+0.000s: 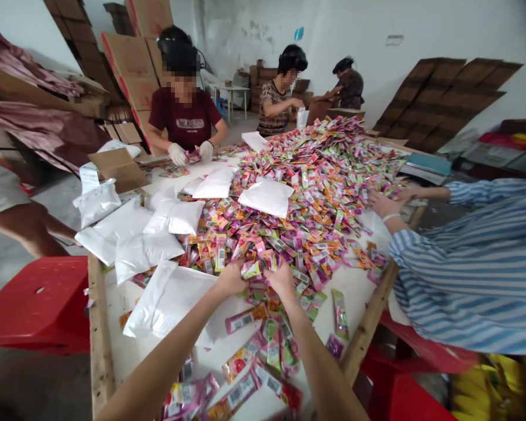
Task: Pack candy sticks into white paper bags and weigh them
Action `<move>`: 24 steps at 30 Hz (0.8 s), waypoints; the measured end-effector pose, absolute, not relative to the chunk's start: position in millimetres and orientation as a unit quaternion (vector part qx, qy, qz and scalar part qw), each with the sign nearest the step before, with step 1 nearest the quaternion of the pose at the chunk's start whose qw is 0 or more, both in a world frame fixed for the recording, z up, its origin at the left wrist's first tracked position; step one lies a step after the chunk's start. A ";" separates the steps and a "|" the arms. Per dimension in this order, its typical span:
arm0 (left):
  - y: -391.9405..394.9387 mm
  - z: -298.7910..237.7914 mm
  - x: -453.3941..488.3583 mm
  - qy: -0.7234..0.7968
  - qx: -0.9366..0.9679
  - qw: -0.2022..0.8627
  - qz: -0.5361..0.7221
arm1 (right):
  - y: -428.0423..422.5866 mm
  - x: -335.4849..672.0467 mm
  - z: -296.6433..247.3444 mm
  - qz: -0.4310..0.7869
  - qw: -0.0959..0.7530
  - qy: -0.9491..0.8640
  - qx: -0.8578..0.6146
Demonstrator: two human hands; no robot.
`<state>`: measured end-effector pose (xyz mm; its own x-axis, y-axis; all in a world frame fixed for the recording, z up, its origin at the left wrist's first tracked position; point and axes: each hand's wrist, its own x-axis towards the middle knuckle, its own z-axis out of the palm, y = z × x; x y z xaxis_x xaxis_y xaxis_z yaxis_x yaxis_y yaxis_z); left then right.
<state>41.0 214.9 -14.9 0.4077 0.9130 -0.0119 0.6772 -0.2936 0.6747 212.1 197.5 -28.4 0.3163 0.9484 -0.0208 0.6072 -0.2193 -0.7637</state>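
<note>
My left hand (233, 278) is at the near edge of a big heap of small colourful packets (307, 193). Its fingers are closed on packets, among them a green and white packet (251, 269). Just to the right, my right hand (282, 279) curls its fingers round more packets (270, 261) from the same heap. Which packets each hand grips is partly hidden. Loose packets (273, 342) lie on the white tabletop (131, 374) below my forearms. A large white pouch (166, 298) lies flat beside my left forearm.
Several stuffed white pouches (146, 251) and an open cardboard box (119, 168) occupy the left side. A person in striped sleeves (456, 245) reaches into the heap at right. A gloved person (186, 117) works opposite. Red stools (39, 304) and a wooden table rim (100, 339) border the area.
</note>
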 end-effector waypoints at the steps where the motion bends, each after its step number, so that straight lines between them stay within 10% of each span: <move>1: 207.0 -14.8 37.5 0.496 0.783 0.324 0.191 | 192.7 216.5 -32.1 0.272 0.343 -0.524 -0.730; 14: 231.4 -24.0 37.7 0.539 0.358 0.541 0.536 | 175.4 228.8 -64.0 0.326 0.545 -0.370 -0.678; 24: 231.0 -31.5 43.6 0.551 0.374 0.540 0.516 | 168.6 231.5 -47.1 0.430 0.586 -0.279 -0.628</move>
<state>43.6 231.0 -31.5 -0.1384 0.9681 -0.2090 -0.1451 0.1889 0.9712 231.5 168.6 -47.1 0.4748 0.8541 -0.2122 -0.1522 -0.1578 -0.9757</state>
